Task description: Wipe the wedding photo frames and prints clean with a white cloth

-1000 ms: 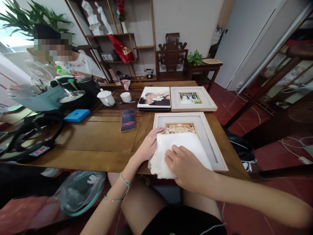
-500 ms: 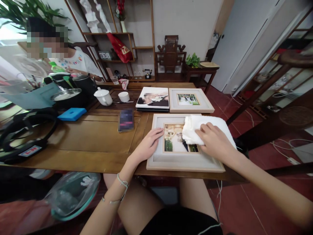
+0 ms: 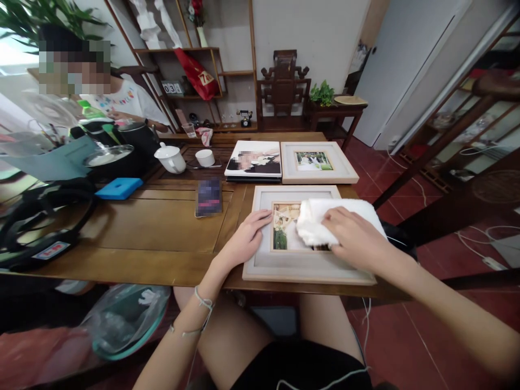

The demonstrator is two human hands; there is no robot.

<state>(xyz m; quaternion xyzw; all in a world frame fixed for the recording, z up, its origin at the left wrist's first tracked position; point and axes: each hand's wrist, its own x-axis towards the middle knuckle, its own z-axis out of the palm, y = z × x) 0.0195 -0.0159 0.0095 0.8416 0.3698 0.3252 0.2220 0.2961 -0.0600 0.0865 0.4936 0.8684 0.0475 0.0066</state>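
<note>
Right hand [image 3: 353,235] gripping one folded, fluffy white cloth [image 3: 361,210]; left hand [image 3: 247,236] unclenched, flat on one of two pale rectangular wooden frames [image 3: 292,278].

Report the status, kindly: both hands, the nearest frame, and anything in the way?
Left hand open on left side of nearest frame. Right hand holds white cloth. Frame flat on table. Cloth hides photo's right part.

Window [image 3: 11,54] glare upper left; edges stretched, softly blurred.
</note>
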